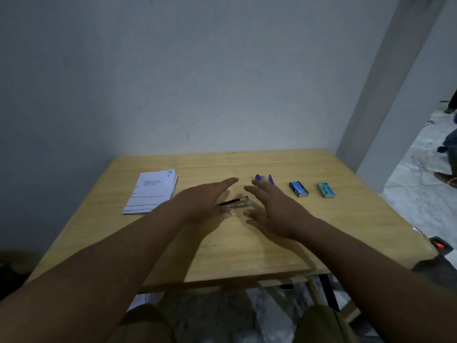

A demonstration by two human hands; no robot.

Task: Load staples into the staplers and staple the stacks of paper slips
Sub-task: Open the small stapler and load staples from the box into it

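Observation:
A black stapler [238, 202] lies on the wooden table [247, 256] between my two hands. My left hand [202, 203] hovers over its left end with fingers straight, covering part of it. My right hand [269, 211] is spread flat just right of it, holding nothing. Behind my right fingertips lies a purple stapler [265, 179], partly hidden. Two staple boxes sit to the right, a blue one [298, 189] and a green one [326, 190]. A stack of printed paper slips [152, 191] lies at the left.
A grey wall stands right behind the table. A pillar [385, 95] rises at the right rear. On the floor to the right are other people's feet [446, 178] and a small device with a red light [441, 245]. My knees show below the table's front edge.

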